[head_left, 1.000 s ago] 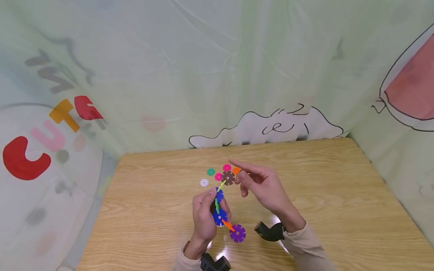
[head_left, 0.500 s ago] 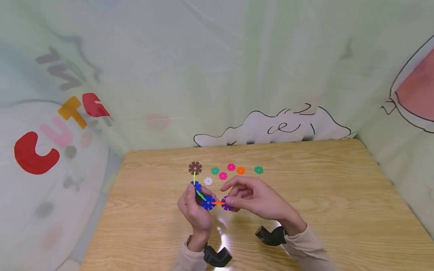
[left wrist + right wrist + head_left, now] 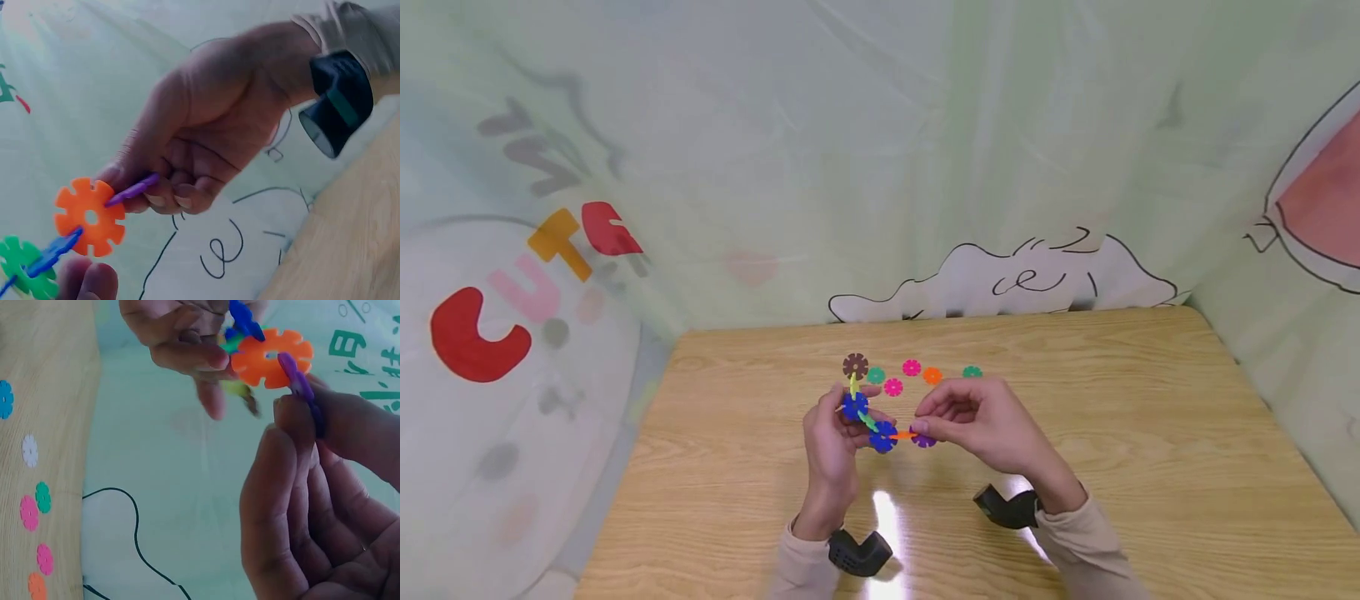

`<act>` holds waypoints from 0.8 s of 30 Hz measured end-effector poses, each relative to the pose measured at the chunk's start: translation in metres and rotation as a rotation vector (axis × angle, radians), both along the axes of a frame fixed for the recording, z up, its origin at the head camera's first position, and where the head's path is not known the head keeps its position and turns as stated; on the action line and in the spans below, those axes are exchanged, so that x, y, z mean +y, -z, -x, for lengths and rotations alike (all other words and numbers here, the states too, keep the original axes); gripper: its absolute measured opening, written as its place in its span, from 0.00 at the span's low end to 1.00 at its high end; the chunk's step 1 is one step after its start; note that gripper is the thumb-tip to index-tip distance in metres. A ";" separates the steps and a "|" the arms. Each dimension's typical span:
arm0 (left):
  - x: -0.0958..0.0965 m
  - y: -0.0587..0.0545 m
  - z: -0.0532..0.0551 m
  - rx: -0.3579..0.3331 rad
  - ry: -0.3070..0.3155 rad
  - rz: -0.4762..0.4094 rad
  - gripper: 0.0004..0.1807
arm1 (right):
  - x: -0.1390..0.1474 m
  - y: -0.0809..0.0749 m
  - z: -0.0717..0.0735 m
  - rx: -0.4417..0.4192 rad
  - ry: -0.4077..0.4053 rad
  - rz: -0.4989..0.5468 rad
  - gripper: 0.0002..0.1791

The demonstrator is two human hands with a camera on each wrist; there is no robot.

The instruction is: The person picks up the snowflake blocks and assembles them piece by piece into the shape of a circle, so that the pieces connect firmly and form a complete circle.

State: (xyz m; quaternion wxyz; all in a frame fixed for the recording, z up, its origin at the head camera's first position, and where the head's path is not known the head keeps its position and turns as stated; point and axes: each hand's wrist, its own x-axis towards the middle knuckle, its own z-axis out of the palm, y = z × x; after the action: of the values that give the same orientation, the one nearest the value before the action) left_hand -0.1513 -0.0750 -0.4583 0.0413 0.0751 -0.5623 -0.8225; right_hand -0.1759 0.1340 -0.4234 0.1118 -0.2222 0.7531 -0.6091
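A chain of interlocking plastic snowflake discs hangs between both hands. My right hand (image 3: 992, 425) pinches the purple disc (image 3: 925, 440) at one end between thumb and forefinger. From it the chain runs through an orange disc (image 3: 90, 215), a blue disc (image 3: 883, 437), a green disc (image 3: 22, 262), a second blue disc (image 3: 854, 407) and a yellow disc (image 3: 854, 385) to a brown disc (image 3: 855, 367). Behind the two blue discs, my left hand (image 3: 831, 442) has its fingers loosely spread, with the thumb beside the upper one. Where its fingers touch the chain is partly hidden.
Loose small discs lie on the wooden table (image 3: 700, 517) beyond the hands: green (image 3: 876, 376), two pink (image 3: 912, 367), orange (image 3: 932, 376) and another green (image 3: 972, 372). A white disc (image 3: 29, 450) and a blue disc (image 3: 5, 400) show in the right wrist view. Printed curtains surround the table.
The right hand has come down from pointing and taken the purple disc. The chain has swung round so the purple end points right. The left thumb has shifted off the upper blue disc.
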 end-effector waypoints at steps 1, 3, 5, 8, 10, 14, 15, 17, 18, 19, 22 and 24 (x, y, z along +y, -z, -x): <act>-0.001 0.000 0.001 -0.016 0.021 -0.014 0.33 | 0.001 0.000 0.001 0.004 -0.002 -0.006 0.06; -0.001 -0.001 0.002 -0.027 0.050 -0.031 0.30 | 0.002 0.001 0.002 0.011 -0.001 -0.020 0.06; 0.001 -0.001 0.002 -0.022 0.046 -0.004 0.29 | 0.002 0.003 0.004 0.010 -0.003 -0.038 0.06; 0.006 0.001 0.002 0.015 -0.015 0.090 0.27 | 0.000 0.007 0.006 0.006 -0.014 -0.065 0.07; 0.009 0.005 0.003 0.046 -0.075 0.159 0.26 | -0.002 0.009 0.007 -0.013 -0.037 -0.086 0.07; 0.010 0.014 0.008 0.093 -0.162 0.206 0.22 | -0.001 0.015 0.011 -0.061 -0.092 -0.140 0.10; 0.010 0.017 0.010 0.096 -0.179 0.205 0.22 | 0.001 0.017 0.014 -0.071 -0.095 -0.152 0.11; 0.009 0.021 0.013 0.098 -0.205 0.182 0.20 | 0.008 0.024 0.024 -0.082 -0.073 -0.178 0.14; 0.009 0.023 0.015 0.100 -0.213 0.170 0.20 | 0.013 0.029 0.030 -0.084 -0.045 -0.192 0.16; 0.009 0.026 0.016 0.102 -0.220 0.159 0.20 | 0.018 0.035 0.036 -0.078 -0.004 -0.209 0.18; 0.009 0.034 0.020 0.098 -0.236 0.141 0.21 | 0.034 0.058 0.057 -0.031 0.189 -0.316 0.22; 0.009 0.039 0.021 0.094 -0.239 0.136 0.21 | 0.044 0.076 0.070 0.016 0.333 -0.427 0.24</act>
State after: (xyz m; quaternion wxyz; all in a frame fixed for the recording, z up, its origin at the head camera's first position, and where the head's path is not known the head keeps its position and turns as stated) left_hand -0.1721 -0.0656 -0.4969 0.1700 0.1001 -0.6013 -0.7743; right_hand -0.2457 0.1776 -0.4993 0.0485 -0.0714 0.8914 -0.4448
